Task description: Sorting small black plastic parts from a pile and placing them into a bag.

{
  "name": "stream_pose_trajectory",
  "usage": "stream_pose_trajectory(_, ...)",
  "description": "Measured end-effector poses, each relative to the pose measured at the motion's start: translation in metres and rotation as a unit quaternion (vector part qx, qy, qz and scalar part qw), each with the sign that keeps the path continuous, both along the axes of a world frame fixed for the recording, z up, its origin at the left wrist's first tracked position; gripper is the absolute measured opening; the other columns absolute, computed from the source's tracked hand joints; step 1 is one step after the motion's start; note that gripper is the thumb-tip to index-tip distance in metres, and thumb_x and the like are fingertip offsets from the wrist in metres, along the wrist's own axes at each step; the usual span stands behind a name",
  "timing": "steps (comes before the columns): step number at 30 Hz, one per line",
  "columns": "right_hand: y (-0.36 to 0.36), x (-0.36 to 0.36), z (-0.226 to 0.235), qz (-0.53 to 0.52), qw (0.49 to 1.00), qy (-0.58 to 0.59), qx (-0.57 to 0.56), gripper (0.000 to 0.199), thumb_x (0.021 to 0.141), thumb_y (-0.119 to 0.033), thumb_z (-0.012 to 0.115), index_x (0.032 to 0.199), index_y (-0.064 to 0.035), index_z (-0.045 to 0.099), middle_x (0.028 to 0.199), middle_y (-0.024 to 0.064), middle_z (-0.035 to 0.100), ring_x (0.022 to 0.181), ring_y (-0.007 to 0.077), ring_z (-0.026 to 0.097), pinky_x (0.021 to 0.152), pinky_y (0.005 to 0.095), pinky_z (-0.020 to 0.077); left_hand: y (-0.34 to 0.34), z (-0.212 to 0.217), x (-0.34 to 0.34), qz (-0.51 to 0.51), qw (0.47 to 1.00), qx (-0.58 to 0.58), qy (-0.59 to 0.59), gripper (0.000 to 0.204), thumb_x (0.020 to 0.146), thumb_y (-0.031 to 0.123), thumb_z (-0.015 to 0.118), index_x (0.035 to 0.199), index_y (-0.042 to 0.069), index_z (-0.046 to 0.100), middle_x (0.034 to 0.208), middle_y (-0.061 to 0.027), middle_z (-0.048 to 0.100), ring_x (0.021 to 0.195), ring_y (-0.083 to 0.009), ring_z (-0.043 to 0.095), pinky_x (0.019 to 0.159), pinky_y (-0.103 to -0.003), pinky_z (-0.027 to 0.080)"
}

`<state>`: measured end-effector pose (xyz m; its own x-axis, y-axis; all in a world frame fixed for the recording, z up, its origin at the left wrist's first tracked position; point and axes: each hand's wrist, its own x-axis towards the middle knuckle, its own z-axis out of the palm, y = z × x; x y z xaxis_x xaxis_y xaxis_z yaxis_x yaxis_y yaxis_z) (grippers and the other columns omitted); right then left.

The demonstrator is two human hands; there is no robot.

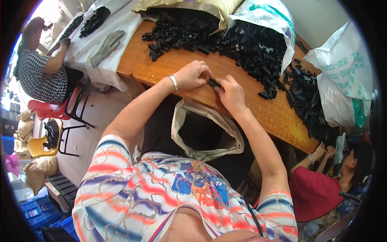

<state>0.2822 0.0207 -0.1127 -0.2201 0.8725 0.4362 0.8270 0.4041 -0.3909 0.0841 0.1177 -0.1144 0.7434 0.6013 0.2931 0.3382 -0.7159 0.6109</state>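
Note:
My left hand point(194, 75) and my right hand point(230, 93) meet over the near edge of the wooden table point(173, 64). Between their fingertips is a small black plastic part point(213, 82), its exact kind too small to make out. Both hands have their fingers pinched on it, the left from its left end and the right from its right end. Just below them, at my lap, an open beige sack point(183, 133) has a dark inside. Beyond my hands lie heaps of similar black plastic parts point(254, 52), spilling from sacks onto the tabletop.
At the back stand a tan sack point(225, 10) and white sacks point(342, 68). A grey glove point(107, 46) lies on a cloth-covered table to the left. One person point(42, 68) sits there; another in red point(316, 189) works at the right. Blue crates point(38, 211) are at lower left.

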Motion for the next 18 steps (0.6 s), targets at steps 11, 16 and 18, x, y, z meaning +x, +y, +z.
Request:
stream_pose_trajectory(11, -0.123, 0.006, -0.010, 0.059, 0.984, 0.081, -0.146, 0.023, 0.076, -0.009, 0.078, 0.097, -0.0053, 0.071, 0.096, 0.0109, 0.067, 0.079, 0.0284, 0.067, 0.067, 0.0361, 0.0549, 0.082, -0.002, 0.014, 0.197, 0.927, 0.290, 0.132, 0.013, 0.083, 0.004, 0.056, 0.093, 0.009, 0.062, 0.100, -0.0120, 0.059, 0.098, -0.0305, 0.059, 0.085, -0.038, 0.053)
stream_pose_trajectory(16, -0.086, 0.083, 0.023, -0.102, 0.993, 0.063, -0.001, 0.015, 0.080, -0.001, 0.070, 0.095, -0.0015, 0.070, 0.092, 0.0132, 0.067, 0.081, 0.0299, 0.066, 0.071, 0.0367, 0.0536, 0.057, 0.014, 0.022, 0.144, 0.937, 0.296, 0.114, 0.011, 0.080, 0.002, 0.060, 0.089, 0.008, 0.062, 0.093, -0.0098, 0.059, 0.096, -0.0285, 0.059, 0.083, -0.036, 0.053)
stream_pose_trajectory(18, -0.070, 0.112, 0.020, -0.166, 0.986, 0.020, 0.017, 0.017, 0.081, -0.001, 0.069, 0.097, -0.0023, 0.070, 0.096, 0.0121, 0.065, 0.082, 0.0320, 0.066, 0.071, 0.0384, 0.0532, 0.048, 0.015, 0.026, 0.116, 0.948, 0.262, 0.138, 0.007, 0.080, 0.004, 0.061, 0.085, 0.008, 0.064, 0.093, -0.0091, 0.062, 0.094, -0.0280, 0.060, 0.081, -0.036, 0.053)
